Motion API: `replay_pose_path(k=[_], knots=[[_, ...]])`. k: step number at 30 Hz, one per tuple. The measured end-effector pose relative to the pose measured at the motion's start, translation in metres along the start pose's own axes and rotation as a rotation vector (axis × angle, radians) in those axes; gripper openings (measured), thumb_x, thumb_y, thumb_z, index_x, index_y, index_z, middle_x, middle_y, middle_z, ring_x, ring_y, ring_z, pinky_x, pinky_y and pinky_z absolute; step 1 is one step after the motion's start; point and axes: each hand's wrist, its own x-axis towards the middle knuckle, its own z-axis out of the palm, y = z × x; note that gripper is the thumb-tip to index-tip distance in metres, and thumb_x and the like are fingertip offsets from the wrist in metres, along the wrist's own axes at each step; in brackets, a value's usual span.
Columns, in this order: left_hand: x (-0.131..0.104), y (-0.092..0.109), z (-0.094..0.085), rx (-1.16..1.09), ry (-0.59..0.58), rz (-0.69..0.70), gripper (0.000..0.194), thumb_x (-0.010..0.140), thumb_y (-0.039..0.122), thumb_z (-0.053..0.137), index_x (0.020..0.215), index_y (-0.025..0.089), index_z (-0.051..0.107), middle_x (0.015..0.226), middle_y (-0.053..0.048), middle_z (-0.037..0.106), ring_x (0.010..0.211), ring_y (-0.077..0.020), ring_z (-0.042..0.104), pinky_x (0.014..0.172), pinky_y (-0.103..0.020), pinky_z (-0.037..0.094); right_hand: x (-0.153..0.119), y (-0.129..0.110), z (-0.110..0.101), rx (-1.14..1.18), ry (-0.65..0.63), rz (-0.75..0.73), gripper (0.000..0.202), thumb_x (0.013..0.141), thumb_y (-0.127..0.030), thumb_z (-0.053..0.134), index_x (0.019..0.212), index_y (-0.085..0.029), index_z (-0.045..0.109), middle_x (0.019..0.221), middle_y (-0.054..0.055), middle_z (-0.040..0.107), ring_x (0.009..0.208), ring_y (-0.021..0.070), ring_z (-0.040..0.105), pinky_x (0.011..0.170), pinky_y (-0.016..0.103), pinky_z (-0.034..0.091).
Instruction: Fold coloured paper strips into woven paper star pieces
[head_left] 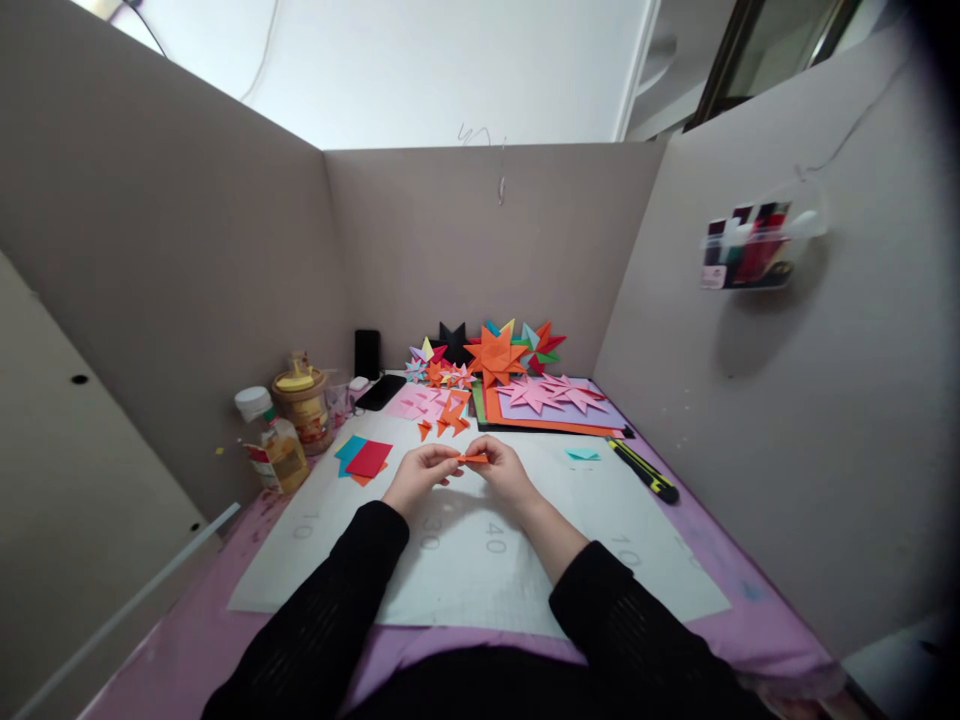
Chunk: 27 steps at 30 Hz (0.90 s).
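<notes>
My left hand point(418, 475) and my right hand point(504, 470) meet over a white cutting mat point(480, 560) and pinch a small folded orange paper piece point(472, 458) between their fingertips. Just beyond the hands lie several small folded orange pieces point(450, 418). Red, blue and orange paper squares point(364, 458) lie on the mat to the left of my left hand. Both arms wear black sleeves.
Folded paper stars point(495, 355) and stacked coloured sheets point(555, 410) fill the back of the desk. A glue bottle point(274, 445) and a jar point(304, 405) stand at the left. A black-and-yellow cutter point(645, 472) and a turquoise scrap point(583, 455) lie at right. Cardboard walls enclose the desk.
</notes>
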Motion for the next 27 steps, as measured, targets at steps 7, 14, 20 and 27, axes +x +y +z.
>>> replay_pose_path(k=[7, 14, 20, 27], knots=[[0.0011, -0.0024, -0.0013, 0.009, 0.121, 0.083, 0.038, 0.064, 0.039, 0.069, 0.089, 0.012, 0.064, 0.079, -0.01, 0.069, 0.076, -0.0209, 0.064, 0.06, -0.027, 0.047, -0.0028, -0.003, 0.0002, 0.012, -0.021, -0.014, 0.026, 0.065, -0.026, 0.066, 0.089, -0.023, 0.057, 0.098, 0.004, 0.053, 0.091, 0.0189, 0.053, 0.069, 0.027, 0.044], [-0.0001, -0.0009, 0.0006, 0.015, 0.11, 0.115, 0.034, 0.065, 0.038, 0.068, 0.088, 0.012, 0.065, 0.078, -0.009, 0.069, 0.071, -0.0186, 0.063, 0.059, -0.026, 0.046, 0.0013, 0.002, -0.0022, 0.06, 0.046, -0.019, 0.011, 0.067, -0.029, 0.065, 0.075, -0.021, 0.062, 0.101, 0.005, 0.054, 0.095, 0.0198, 0.053, 0.076, 0.03, 0.045], [-0.0009, -0.0001, 0.0021, 0.017, 0.117, 0.154, 0.03, 0.067, 0.035, 0.068, 0.087, 0.013, 0.065, 0.08, -0.008, 0.069, 0.071, -0.017, 0.062, 0.06, -0.026, 0.046, -0.0002, 0.0013, 0.0011, 0.254, -0.014, 0.165, 0.018, 0.064, -0.03, 0.068, 0.078, -0.02, 0.062, 0.108, 0.006, 0.055, 0.078, 0.0164, 0.061, 0.066, 0.029, 0.048], [0.0015, -0.0049, 0.0007, 0.037, 0.105, 0.149, 0.028, 0.07, 0.036, 0.065, 0.084, 0.013, 0.064, 0.078, -0.008, 0.069, 0.073, -0.0177, 0.062, 0.059, -0.025, 0.045, -0.0021, -0.005, 0.0031, 0.407, -0.017, 0.27, 0.021, 0.058, -0.022, 0.07, 0.076, -0.018, 0.062, 0.089, 0.004, 0.063, 0.077, 0.0171, 0.062, 0.062, 0.027, 0.049]])
